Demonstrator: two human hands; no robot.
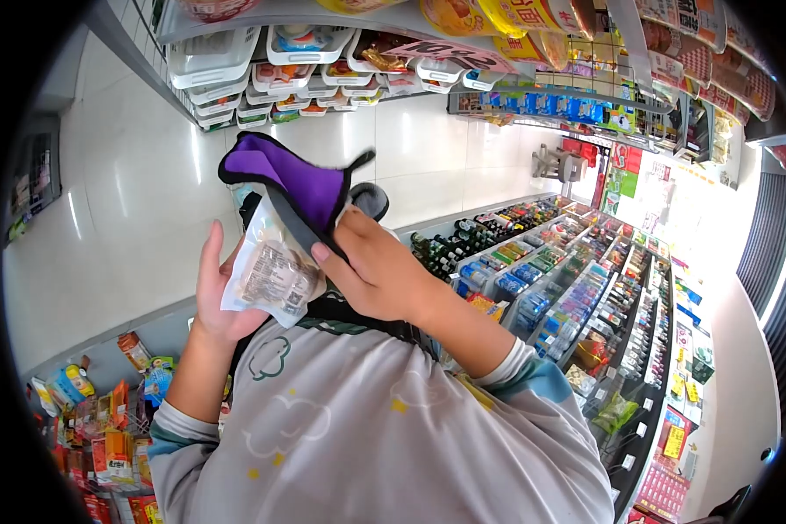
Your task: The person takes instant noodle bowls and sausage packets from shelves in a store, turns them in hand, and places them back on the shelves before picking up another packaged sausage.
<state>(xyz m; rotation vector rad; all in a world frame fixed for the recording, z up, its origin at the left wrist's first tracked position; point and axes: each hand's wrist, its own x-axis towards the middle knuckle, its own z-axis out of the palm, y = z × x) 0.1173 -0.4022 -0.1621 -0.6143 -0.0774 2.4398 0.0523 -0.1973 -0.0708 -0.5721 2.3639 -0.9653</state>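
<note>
My left hand [217, 293] holds a clear plastic food packet [275, 269] with a printed label. The packet rests against the palm, thumb pointing up and the other fingers mostly hidden behind it. With thumb and fingers pinched, my right hand [380, 272] grips a purple cloth [313, 190] with black edging and a grey underside. The cloth hangs over the upper edge of the packet, and its black corner sticks out to the right. Both hands are close together in front of my body.
White bins [293, 77] of packaged goods stand under a shelf ahead. To the right, a long shelf unit [576, 293] carries bottles and packets. Hanging snack packets [113, 410] are at lower left. Pale floor tiles [122, 227] run between the shelves.
</note>
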